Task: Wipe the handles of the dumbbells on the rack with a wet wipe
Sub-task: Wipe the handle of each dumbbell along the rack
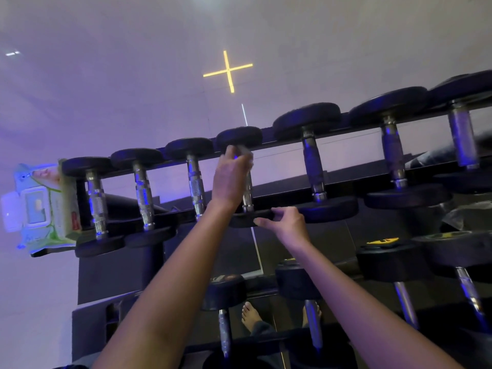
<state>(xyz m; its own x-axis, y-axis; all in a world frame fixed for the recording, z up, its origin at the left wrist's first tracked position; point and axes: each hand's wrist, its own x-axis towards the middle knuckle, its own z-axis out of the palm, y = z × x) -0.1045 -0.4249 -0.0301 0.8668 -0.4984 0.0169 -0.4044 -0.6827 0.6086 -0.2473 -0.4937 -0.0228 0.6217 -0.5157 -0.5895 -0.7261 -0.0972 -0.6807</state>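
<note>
Several black dumbbells with chrome handles lie in a row on the top tier of the black rack [343, 182]. My left hand [230, 177] is wrapped round the handle of the fourth dumbbell from the left [247, 198], holding a pale wet wipe [246, 153] against its upper part. My right hand [286, 221] grips the near black head of that same dumbbell [239, 219] with fingers and thumb. Most of the handle is hidden under my left hand.
A green and white pack of wet wipes [44, 206] with its lid flipped open sits at the rack's left end. More dumbbells [394, 262] lie on the lower tier. Bare feet [251, 315] show on the floor below. A wall stands behind the rack.
</note>
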